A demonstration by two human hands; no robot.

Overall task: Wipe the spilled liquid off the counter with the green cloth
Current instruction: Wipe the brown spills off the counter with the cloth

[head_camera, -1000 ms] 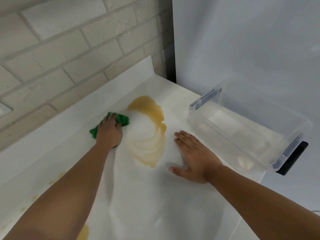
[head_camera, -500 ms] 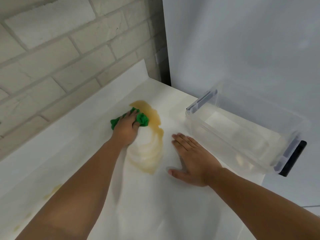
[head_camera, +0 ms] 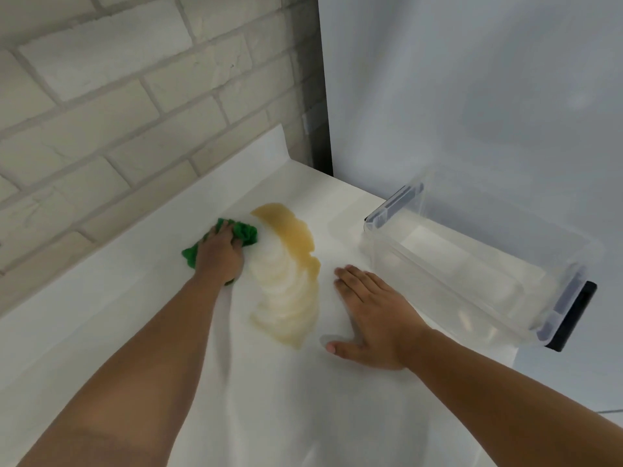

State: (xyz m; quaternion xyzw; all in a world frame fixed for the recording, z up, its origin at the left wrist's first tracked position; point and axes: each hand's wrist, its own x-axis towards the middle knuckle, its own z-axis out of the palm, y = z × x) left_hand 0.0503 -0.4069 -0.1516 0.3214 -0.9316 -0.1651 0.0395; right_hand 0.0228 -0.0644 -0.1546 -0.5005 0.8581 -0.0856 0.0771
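pressing down on the green cloth point(head_camera: 248, 232), the left hand point(head_camera: 220, 252) covers most of it in the head view. its fingers curl over the bunched fabric, so only a green edge shows past the fingertips and another tuft beside the wrist. the cloth sits on the white counter point(head_camera: 269, 399) right at the left edge of the spilled liquid point(head_camera: 298, 237), near the raised backsplash point(head_camera: 135, 247). the spill is an amber, crescent-shaped puddle, darker along its far and right rim and thinned into pale streaked arcs on the side nearest the cloth.

the right hand point(head_camera: 374, 318) lies flat on the counter just right of the puddle, fingers straight and close together, thumb spread out to the side, holding nothing. i cannot tell whether its fingertips touch the wet edge.

further right, a clear plastic bin point(head_camera: 472, 264) with grey latch handles stands at the counter's right edge, apart from the spill. a pale brick wall point(head_camera: 101, 96) rises behind the backsplash, and a plain grey-white panel point(head_camera: 472, 96) stands behind the bin.
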